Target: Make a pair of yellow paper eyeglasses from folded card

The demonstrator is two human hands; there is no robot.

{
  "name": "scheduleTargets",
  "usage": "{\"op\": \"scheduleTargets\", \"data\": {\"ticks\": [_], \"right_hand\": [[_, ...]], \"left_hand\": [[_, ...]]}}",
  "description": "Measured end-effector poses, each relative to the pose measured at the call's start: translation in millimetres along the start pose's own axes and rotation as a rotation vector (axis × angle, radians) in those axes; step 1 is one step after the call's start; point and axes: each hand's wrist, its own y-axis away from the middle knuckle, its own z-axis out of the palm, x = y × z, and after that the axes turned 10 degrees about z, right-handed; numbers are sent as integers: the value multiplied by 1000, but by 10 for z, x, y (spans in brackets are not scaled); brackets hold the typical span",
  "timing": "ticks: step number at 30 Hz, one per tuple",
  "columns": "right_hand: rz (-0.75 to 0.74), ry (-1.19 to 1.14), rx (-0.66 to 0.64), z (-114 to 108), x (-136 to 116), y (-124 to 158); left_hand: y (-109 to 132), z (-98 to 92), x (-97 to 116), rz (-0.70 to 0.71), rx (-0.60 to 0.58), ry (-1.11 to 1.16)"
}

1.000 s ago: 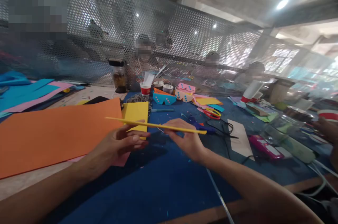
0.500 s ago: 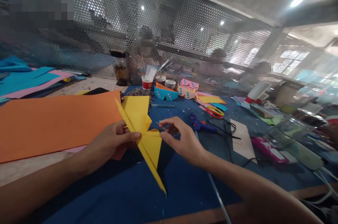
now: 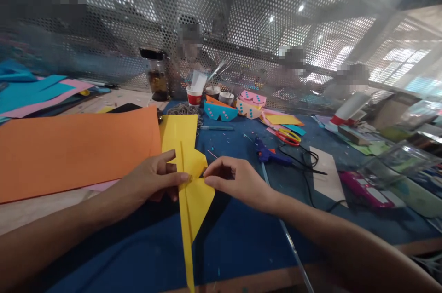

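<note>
A folded yellow paper cutout (image 3: 198, 205), with a notch in its right side and a long narrow strip down its left, is held up over the blue tabletop (image 3: 138, 256). My left hand (image 3: 155, 177) pinches the strip at mid-length, thumb in front and fingers behind. At the notch, the closed thumb and forefinger of my right hand (image 3: 238, 180) grip the cutout's right edge. A thin pinkish stick (image 3: 212, 154) shows just above those fingers; whether they hold it I cannot tell. Behind the cutout lies a yellow sheet (image 3: 184, 125).
Orange sheets (image 3: 76, 155) lie at left. Paper glasses (image 3: 221, 111), a paper cup (image 3: 194, 97) and a lidded jar (image 3: 157, 77) stand behind. To the right are scissors (image 3: 289, 136), a blue glue gun (image 3: 272, 156) with a black cord, a beige card (image 3: 326, 175) and a magenta device (image 3: 366, 189).
The yellow cutout has turned from slanting to nearly upright, its lower tip swinging left and down. My right fingers have come onto its notched edge. The camera view has shifted slightly.
</note>
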Motion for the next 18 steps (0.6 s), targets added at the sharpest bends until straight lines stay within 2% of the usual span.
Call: {"op": "scheduleTargets", "data": {"ticks": [3, 5, 7, 9, 10, 11, 13, 15, 18], "right_hand": [[-12, 84, 35, -1, 48, 0], [-35, 154, 67, -5, 88, -5], [-63, 225, 89, -10, 122, -8], [-91, 289, 102, -13, 144, -6], [-105, 319, 107, -13, 150, -3], [-120, 349, 112, -13, 153, 1], [-159, 420, 120, -14, 158, 11], [-215, 505, 125, -17, 167, 19], [-285, 599, 141, -23, 187, 23]], "left_hand": [[15, -9, 61, -44, -5, -133], [50, -46, 104, 7, 5, -306], [103, -81, 140, 190, 56, -572], [154, -82, 150, 494, 153, -810], [173, -65, 138, 649, 155, -878], [185, -36, 116, 790, 119, -922], [192, 42, 48, 1005, -31, -974], [185, 119, -27, 1093, -109, -1041], [179, 182, -99, 1101, -121, -1118]]}}
